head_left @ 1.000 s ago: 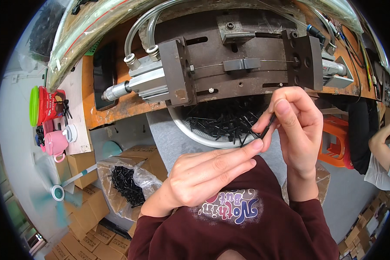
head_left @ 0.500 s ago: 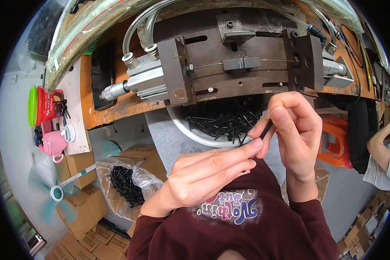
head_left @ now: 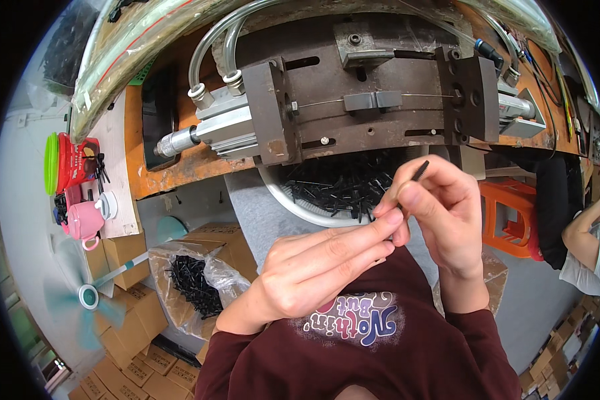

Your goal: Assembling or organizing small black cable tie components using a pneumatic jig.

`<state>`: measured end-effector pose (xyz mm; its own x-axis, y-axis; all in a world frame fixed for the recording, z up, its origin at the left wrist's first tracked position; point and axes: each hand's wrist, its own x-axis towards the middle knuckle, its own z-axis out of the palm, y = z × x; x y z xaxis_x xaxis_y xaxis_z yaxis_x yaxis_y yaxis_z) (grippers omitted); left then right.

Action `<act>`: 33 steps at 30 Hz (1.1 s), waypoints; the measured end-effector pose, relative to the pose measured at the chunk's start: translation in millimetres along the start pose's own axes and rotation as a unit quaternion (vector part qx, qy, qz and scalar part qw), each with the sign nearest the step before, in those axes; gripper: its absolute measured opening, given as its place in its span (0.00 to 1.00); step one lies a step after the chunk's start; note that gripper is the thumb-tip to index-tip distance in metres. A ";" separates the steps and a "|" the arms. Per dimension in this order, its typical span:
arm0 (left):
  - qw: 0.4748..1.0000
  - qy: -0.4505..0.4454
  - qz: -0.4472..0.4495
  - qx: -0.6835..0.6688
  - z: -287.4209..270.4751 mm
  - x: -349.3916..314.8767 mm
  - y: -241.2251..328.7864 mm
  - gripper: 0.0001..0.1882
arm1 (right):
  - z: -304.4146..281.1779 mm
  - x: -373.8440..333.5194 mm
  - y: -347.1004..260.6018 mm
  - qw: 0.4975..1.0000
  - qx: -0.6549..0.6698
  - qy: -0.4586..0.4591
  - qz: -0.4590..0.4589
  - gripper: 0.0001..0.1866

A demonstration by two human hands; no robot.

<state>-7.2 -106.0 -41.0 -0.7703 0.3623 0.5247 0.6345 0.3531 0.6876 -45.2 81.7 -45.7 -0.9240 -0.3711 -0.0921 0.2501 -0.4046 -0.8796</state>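
My right hand (head_left: 443, 217) pinches a thin black rod (head_left: 421, 171) between thumb and fingers. One end of the rod sticks up above the fingertips; the rest is hidden. My left hand (head_left: 323, 263) meets the right fingertips, its fingers long and pressed together. Whatever lies inside the left fingers is hidden, apart from a small dark spot near their tips. Just beyond both hands, a white basin (head_left: 283, 200) holds many thin black pieces (head_left: 340, 183), partly under the bench edge.
A dark metal fixture (head_left: 373, 67) with air cylinders (head_left: 230, 127) spans the bench; a thin wire carries a grey block (head_left: 373, 101). At left are a bagged carton of black parts (head_left: 197, 287), a spinning fan (head_left: 88, 297) and a pink cup (head_left: 85, 220). An orange stool (head_left: 507, 213) stands right.
My right hand has shifted slightly left and down. The black rod's end now pokes up above its fingertips, where before the rod sloped down toward the left fingers. My left hand has hardly moved.
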 end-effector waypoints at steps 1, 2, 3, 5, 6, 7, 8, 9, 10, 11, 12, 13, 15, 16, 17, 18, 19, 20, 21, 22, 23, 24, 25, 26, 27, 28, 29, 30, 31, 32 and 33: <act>1.000 0.001 0.003 0.005 0.6 0.5 -0.5 0.15 | -2.2 0.4 2.3 1.000 0.012 -0.014 0.008 0.06; 1.000 0.003 0.009 0.013 1.7 0.4 -1.3 0.16 | -4.4 0.8 3.0 0.999 0.024 -0.029 0.016 0.06; 1.000 0.007 0.015 0.023 3.4 -0.2 -2.8 0.16 | -6.9 1.3 0.0 0.998 0.019 -0.033 0.047 0.05; 0.999 0.010 0.016 0.051 4.8 3.8 -3.6 0.17 | -9.6 0.0 0.4 0.999 -0.018 -0.012 0.042 0.05; 0.997 0.011 0.011 0.071 3.6 10.3 -2.4 0.17 | -9.4 -0.8 -0.1 0.999 -0.037 -0.002 0.039 0.05; 0.996 0.012 0.006 0.091 3.7 15.6 -2.9 0.17 | -7.5 -2.3 -1.7 0.997 -0.073 0.036 0.016 0.05; 0.992 0.035 -0.002 0.122 6.3 19.7 -5.9 0.17 | -4.4 -4.6 -3.9 0.991 -0.109 0.074 -0.007 0.06; 0.986 0.059 -0.011 0.155 10.2 23.0 -10.2 0.17 | -2.1 -6.6 -4.1 0.983 -0.144 0.109 -0.029 0.07; 0.979 0.082 -0.019 0.187 14.4 26.1 -15.0 0.17 | -3.5 -9.2 -4.5 0.979 -0.161 0.124 -0.035 0.08; 0.973 0.086 -0.024 0.213 19.0 28.2 -20.7 0.15 | -7.2 -12.6 -4.1 0.973 -0.192 0.122 -0.046 0.08; 0.969 0.076 -0.024 0.232 22.1 30.3 -22.1 0.15 | -11.2 -16.2 -2.9 0.965 -0.222 0.124 -0.057 0.07; 0.965 0.066 -0.024 0.252 24.6 32.2 -23.0 0.15 | -13.9 -18.7 -0.1 0.961 -0.237 0.122 -0.070 0.07; 0.956 0.062 -0.017 0.286 29.4 33.3 -27.2 0.14 | -19.2 -27.1 4.4 0.961 -0.245 0.117 -0.058 0.06; 0.955 0.055 -0.025 0.291 28.0 35.3 -26.9 0.14 | -20.5 -30.5 7.2 0.961 -0.248 0.115 -0.052 0.06; 0.954 0.047 -0.032 0.295 25.4 38.7 -25.0 0.14 | -20.8 -32.0 10.2 0.958 -0.253 0.130 -0.043 0.04; 0.952 0.041 -0.040 0.299 23.8 40.7 -23.8 0.14 | -23.5 -33.7 12.9 0.950 -0.284 0.124 -0.045 0.04; 0.954 0.052 -0.043 0.291 24.5 42.1 -25.2 0.14 | -28.6 -35.7 15.6 0.941 -0.314 0.117 -0.046 0.04; 0.952 0.044 -0.047 0.300 24.0 42.1 -24.1 0.14 | -32.7 -37.4 18.3 0.931 -0.344 0.110 -0.048 0.03; 0.949 0.036 -0.051 0.308 23.6 43.0 -22.2 0.14 | -35.1 -38.7 20.5 0.920 -0.368 0.121 -0.052 0.03; 0.947 0.028 -0.054 0.316 23.1 43.8 -21.0 0.13 | -38.8 -39.1 21.9 0.908 -0.398 0.121 -0.058 0.03; 0.946 0.027 -0.058 0.317 22.7 44.7 -20.7 0.13 | -43.5 -39.5 22.9 0.894 -0.426 0.121 -0.064 0.04; 0.947 0.026 -0.061 0.315 22.7 44.9 -20.0 0.13 | -48.2 -41.3 24.4 0.879 -0.456 0.123 -0.068 0.04; 0.947 0.024 -0.065 0.313 22.8 44.7 -19.6 0.13 | -54.0 -42.2 29.5 0.866 -0.476 0.139 -0.068 0.05; 0.949 0.034 -0.048 0.311 22.5 45.4 -21.4 0.10 | -61.0 -42.1 37.7 0.851 -0.496 0.156 -0.069 0.06; 0.951 0.042 -0.031 0.305 22.8 46.1 -24.9 0.08 | -68.8 -44.6 45.5 0.836 -0.516 0.174 -0.066 0.07; 0.952 0.050 -0.019 0.300 23.2 45.0 -27.5 0.06 | -78.0 -48.2 50.3 0.802 -0.574 0.156 -0.047 0.17; 0.953 0.050 -0.014 0.298 22.9 42.8 -29.3 0.07 | -79.1 -51.4 57.0 0.779 -0.608 0.147 -0.050 0.24; 0.953 0.051 -0.007 0.297 23.3 41.5 -31.9 0.07 | -82.2 -54.6 64.1 0.753 -0.641 0.138 -0.055 0.31; 0.954 0.054 0.000 0.294 23.7 40.8 -34.5 0.08 | -86.5 -60.1 72.4 0.739 -0.661 0.126 -0.025 0.38; 0.955 0.057 0.008 0.291 23.8 39.1 -36.5 0.09 | -91.5 -66.1 82.8 0.724 -0.680 0.114 0.006 0.44; 0.963 0.066 0.004 0.261 23.6 35.0 -35.8 0.13 | -96.0 -70.7 95.6 0.718 -0.686 0.117 0.019 0.50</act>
<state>-55.4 -85.7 -59.1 -0.7445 0.2658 0.6124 0.5598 0.7484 0.3558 16.3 149.6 -168.1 -0.9874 -0.1453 -0.0624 -0.0964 0.8660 -0.4907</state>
